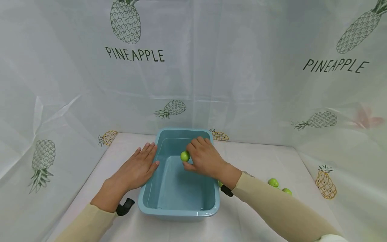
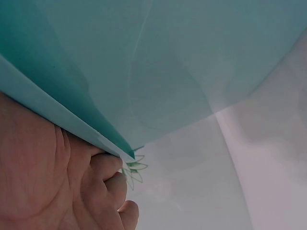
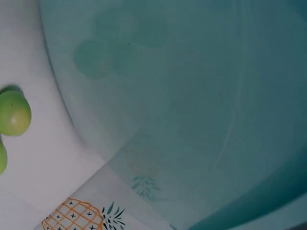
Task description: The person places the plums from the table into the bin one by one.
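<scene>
A light-blue plastic basin [image 1: 181,213] stands on the white-covered table. My right hand [image 1: 205,158] is over the basin's right half, pinching a small round green fruit [image 1: 185,156] between thumb and fingers above the floor of the basin. My left hand [image 1: 139,166] lies along the basin's left rim, its fingers extended and pointing away from me. In the left wrist view the palm [image 2: 33,167] is right against the outside of the basin wall [image 2: 67,110]. The right wrist view shows mostly the basin's translucent wall [image 3: 192,96], with the hand itself out of sight.
More green fruits [image 1: 273,182] lie on the table to the right, near the right forearm; another [image 1: 220,184] is partly hidden by the right wrist. Round green shapes [image 3: 93,58] show through the basin wall. A pineapple-printed sheet [image 1: 242,84] hangs behind the table.
</scene>
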Action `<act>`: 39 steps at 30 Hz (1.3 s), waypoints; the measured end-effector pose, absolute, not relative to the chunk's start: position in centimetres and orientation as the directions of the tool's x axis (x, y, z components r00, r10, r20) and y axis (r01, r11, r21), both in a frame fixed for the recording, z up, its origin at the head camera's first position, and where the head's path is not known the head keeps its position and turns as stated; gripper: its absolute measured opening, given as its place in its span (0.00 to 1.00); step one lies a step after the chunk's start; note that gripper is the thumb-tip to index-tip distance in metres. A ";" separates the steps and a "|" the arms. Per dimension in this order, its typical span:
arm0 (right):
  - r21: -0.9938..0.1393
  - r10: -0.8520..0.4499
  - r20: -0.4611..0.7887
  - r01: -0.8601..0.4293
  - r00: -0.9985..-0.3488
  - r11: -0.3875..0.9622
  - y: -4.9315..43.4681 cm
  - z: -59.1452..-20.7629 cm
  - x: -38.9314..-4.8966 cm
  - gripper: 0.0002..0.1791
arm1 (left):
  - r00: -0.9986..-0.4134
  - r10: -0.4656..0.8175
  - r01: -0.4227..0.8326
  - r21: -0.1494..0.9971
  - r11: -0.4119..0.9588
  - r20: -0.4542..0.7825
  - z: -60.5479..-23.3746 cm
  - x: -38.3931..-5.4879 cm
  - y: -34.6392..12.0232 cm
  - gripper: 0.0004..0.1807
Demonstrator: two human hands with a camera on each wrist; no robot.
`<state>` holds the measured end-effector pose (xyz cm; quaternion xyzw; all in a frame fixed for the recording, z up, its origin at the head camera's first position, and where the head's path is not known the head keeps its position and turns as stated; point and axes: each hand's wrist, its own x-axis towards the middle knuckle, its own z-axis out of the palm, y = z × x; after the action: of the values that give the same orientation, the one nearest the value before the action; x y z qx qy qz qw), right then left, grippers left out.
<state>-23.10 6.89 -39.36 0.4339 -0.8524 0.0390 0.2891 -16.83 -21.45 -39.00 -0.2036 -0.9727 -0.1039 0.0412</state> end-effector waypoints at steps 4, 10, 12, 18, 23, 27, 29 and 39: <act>0.196 -0.723 0.515 -0.757 -0.461 0.623 6.4 -39.9 -23.0 0.17 | -0.914 0.387 0.404 0.187 0.895 0.120 -39.1 -16.8 -21.5 0.35; 0.189 -0.722 0.494 -0.752 -0.484 0.632 6.2 -40.1 -23.0 0.17 | -0.915 0.387 0.402 0.195 0.894 0.114 -39.2 -16.9 -21.5 0.35; 0.183 -0.721 0.485 -0.750 -0.494 0.636 6.2 -40.2 -23.0 0.17 | -0.915 0.387 0.402 0.196 0.894 0.114 -39.2 -16.9 -21.6 0.35; 0.175 -0.718 0.472 -0.745 -0.511 0.644 6.1 -40.6 -23.0 0.17 | -0.913 0.392 0.407 0.206 0.890 0.112 -39.2 -16.9 -21.5 0.36; 0.177 -0.715 0.470 -0.738 -0.517 0.651 6.1 -40.9 -23.1 0.17 | -0.913 0.392 0.408 0.204 0.890 0.113 -39.2 -16.9 -21.4 0.36; 0.184 -0.713 0.475 -0.734 -0.516 0.654 6.0 -41.0 -23.2 0.17 | -0.911 0.393 0.411 0.203 0.889 0.123 -39.3 -16.8 -21.5 0.36; 0.191 -0.713 0.475 -0.731 -0.515 0.655 6.0 -41.0 -23.2 0.17 | -0.910 0.394 0.413 0.203 0.888 0.127 -39.3 -16.8 -21.5 0.36; 0.220 -0.718 0.463 -0.717 -0.520 0.662 5.9 -40.9 -23.0 0.17 | -0.911 0.389 0.409 0.186 0.894 0.134 -39.2 -16.8 -21.5 0.36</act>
<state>-23.03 5.88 -40.85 0.4113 -0.8719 -0.0006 0.2658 -16.83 -21.48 -39.19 -0.2052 -0.9719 -0.1054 0.0468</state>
